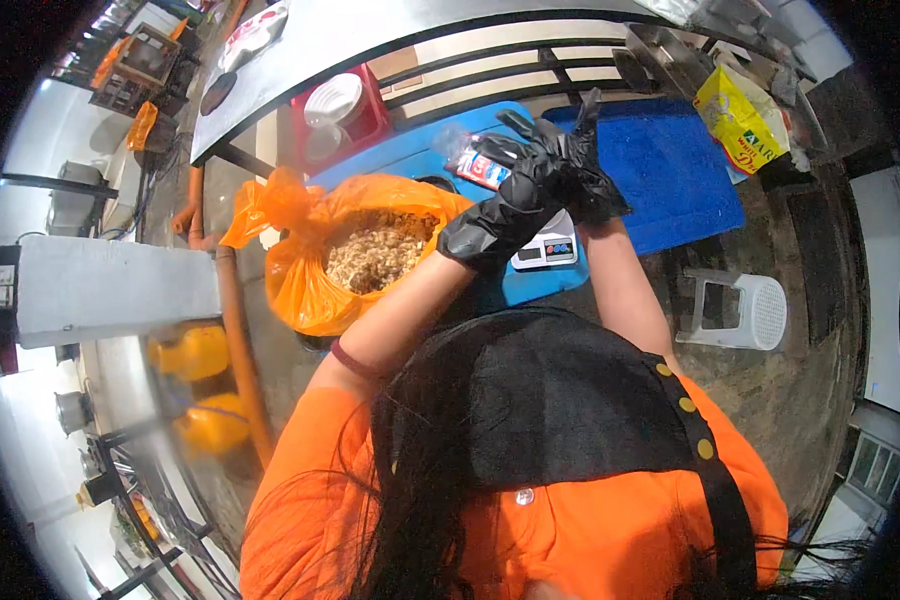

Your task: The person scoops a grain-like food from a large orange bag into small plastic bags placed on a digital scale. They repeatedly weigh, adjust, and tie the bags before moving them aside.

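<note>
Both hands wear black disposable gloves and meet over a blue plastic surface. My left hand [521, 199] lies against the palm side of my right hand [591, 169], overlapping it; its grip is hard to make out. The fingers of my right hand are spread, pointing away from me. Beneath the hands sits a white digital kitchen scale [546, 251], its platform mostly covered by them. Left of my forearm, an orange plastic bag [300, 292] lines a container and holds a crumbly pale and orange-brown mixture [375, 251]. A printed packet in clear plastic [478, 166] lies behind my left hand.
A red crate [381, 101] with white plastic lids or bowls [334, 99] stands behind the bag. To the right are a deep-blue plastic surface [667, 180], a yellow printed sack [742, 120] and a white plastic stool [757, 311]. A metal-topped table [420, 30] spans the far side.
</note>
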Motion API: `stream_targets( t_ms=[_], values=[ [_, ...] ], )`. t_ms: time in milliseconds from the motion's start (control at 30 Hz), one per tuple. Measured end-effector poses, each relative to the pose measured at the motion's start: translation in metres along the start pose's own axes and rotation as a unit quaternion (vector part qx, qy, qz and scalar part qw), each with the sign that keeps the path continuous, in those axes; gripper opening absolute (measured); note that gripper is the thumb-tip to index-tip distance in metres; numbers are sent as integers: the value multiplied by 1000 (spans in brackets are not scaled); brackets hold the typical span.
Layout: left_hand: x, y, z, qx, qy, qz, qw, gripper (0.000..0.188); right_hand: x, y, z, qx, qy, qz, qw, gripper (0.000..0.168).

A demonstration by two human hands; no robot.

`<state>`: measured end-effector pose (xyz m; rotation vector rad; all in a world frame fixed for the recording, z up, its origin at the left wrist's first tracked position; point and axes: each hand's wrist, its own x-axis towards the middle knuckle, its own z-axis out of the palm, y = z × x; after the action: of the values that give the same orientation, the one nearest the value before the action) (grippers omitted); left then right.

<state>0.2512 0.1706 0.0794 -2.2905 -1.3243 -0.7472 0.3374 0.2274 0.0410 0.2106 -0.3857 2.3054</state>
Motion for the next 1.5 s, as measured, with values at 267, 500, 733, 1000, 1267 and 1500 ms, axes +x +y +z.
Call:
stream_targets(
  t_ms=[267, 500, 733, 1000, 1267, 1500],
  values=[
    [-14, 3, 8, -415, -113, 37, 902, 28, 2, -1, 29, -130, 89, 4, 987, 81],
    [-19, -9, 3, -374, -3, -146, 916, 11, -4, -18, 9, -857, 166, -258, 414, 58],
    [-24, -33, -10, -463, 38, -122, 877, 13, 13, 13, 76, -670, 247, -330, 617, 69],
    [-20, -15, 2, -555, -225, -95, 795, 20, 6, -26, -1, -586, 224, -372, 684, 37],
    [-68, -108, 32, -455, -85, -367, 807, 28, -65, -63, -55, -489, 383, -212, 754, 22],
    [-125, -115, 82, -351, -98, -431, 826, 38, -74, -67, -102, -621, 480, -42, 619, 28]
  ],
)
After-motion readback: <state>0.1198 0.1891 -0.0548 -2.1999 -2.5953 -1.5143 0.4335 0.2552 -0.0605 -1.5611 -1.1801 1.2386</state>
